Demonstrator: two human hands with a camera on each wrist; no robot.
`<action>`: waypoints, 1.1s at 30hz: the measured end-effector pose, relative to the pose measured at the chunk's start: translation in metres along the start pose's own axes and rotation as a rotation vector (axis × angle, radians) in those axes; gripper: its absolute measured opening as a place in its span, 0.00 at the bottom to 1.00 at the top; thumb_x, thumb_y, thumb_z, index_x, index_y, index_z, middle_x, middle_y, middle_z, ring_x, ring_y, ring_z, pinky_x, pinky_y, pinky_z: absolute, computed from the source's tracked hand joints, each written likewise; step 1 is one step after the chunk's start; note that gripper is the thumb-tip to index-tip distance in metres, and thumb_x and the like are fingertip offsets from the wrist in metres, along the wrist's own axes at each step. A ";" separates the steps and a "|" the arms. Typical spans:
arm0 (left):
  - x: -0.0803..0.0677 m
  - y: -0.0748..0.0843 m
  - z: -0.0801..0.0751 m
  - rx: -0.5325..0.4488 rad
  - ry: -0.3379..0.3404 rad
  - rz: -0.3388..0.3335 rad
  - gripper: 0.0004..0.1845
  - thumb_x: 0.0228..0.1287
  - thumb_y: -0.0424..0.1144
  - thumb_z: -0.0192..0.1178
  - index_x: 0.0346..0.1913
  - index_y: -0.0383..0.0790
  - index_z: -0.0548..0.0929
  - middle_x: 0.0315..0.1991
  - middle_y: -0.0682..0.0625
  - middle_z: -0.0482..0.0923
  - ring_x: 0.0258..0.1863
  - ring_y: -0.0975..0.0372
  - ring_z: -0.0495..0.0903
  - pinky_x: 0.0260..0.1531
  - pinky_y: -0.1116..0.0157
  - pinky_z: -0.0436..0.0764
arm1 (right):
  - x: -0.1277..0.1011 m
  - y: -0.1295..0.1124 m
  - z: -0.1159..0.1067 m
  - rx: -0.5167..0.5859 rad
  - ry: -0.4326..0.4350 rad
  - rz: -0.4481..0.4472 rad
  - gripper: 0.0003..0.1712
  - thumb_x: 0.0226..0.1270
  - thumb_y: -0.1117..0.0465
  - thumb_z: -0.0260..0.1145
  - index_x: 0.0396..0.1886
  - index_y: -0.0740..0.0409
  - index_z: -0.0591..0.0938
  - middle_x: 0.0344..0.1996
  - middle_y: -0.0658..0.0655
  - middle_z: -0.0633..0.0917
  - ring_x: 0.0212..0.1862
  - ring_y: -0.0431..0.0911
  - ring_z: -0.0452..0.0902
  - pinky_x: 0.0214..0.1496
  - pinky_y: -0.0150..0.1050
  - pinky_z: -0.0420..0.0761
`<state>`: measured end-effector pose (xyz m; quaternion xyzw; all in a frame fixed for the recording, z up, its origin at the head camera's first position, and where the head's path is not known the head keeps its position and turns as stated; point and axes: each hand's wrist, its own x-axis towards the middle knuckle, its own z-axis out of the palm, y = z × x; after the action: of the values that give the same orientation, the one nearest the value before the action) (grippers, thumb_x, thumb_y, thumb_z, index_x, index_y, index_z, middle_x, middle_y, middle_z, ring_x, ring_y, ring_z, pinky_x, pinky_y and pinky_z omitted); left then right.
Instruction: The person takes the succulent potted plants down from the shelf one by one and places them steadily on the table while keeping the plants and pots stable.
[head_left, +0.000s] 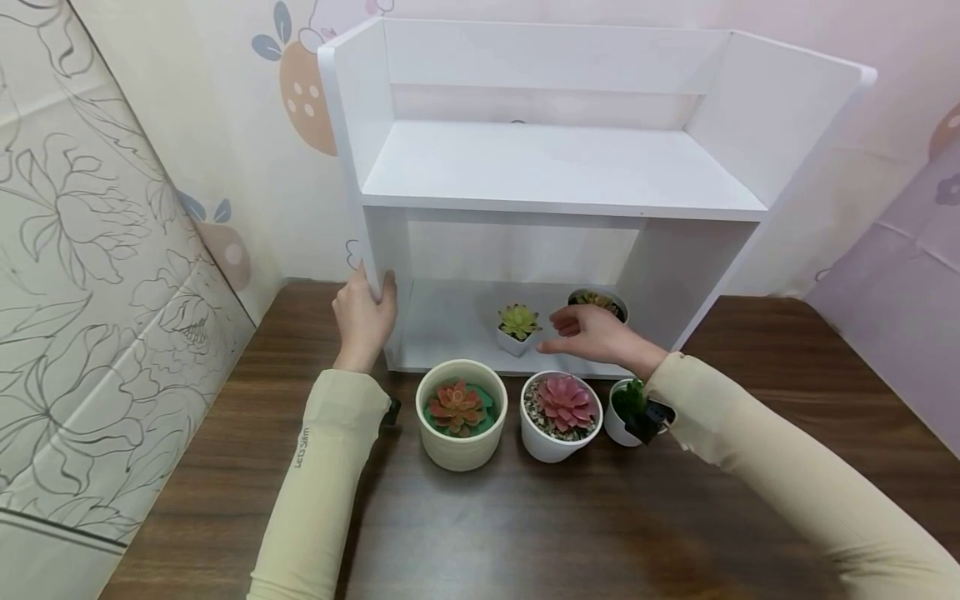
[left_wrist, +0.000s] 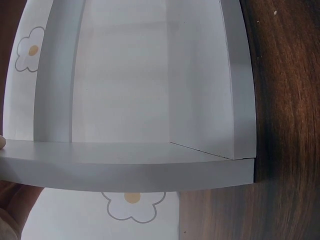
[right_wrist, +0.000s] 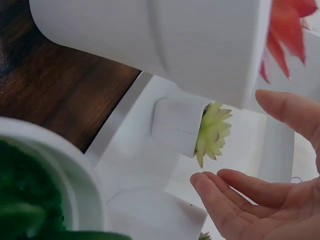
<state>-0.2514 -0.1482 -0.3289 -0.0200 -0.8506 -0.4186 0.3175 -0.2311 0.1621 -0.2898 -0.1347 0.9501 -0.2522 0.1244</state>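
My left hand (head_left: 364, 317) grips the front edge of the left side panel of a white two-tier shelf (head_left: 562, 167), thumb inside, fingers outside. Only bits of that hand show at the edge of the left wrist view. My right hand (head_left: 592, 337) reaches over the lower tier, thumb and fingers spread with nothing between them. Just left of its fingertips stands a small yellow-green succulent (head_left: 518, 322) in a white pot (right_wrist: 175, 125), upright on the lower tier. Behind this hand, a darker potted succulent (head_left: 600, 302) sits at the right of that tier, partly covered.
In front of the shelf, on the dark wooden table (head_left: 480, 533), stand a cream pot (head_left: 459, 450) with an orange-red succulent, a white pot (head_left: 547, 446) with a pink one, and a small white pot (head_left: 621, 429) with a green plant, partly behind the right wrist.
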 end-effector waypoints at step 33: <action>-0.003 0.005 0.001 0.015 0.001 0.012 0.17 0.68 0.40 0.53 0.52 0.30 0.77 0.48 0.33 0.82 0.49 0.42 0.82 0.51 0.45 0.75 | 0.030 0.004 0.010 -0.071 -0.062 -0.003 0.43 0.59 0.48 0.67 0.64 0.74 0.68 0.58 0.72 0.76 0.58 0.61 0.74 0.57 0.52 0.75</action>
<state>-0.2476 -0.1437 -0.3275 -0.0225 -0.8534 -0.4104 0.3206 -0.2565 0.1514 -0.3049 -0.1481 0.9540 -0.2140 0.1486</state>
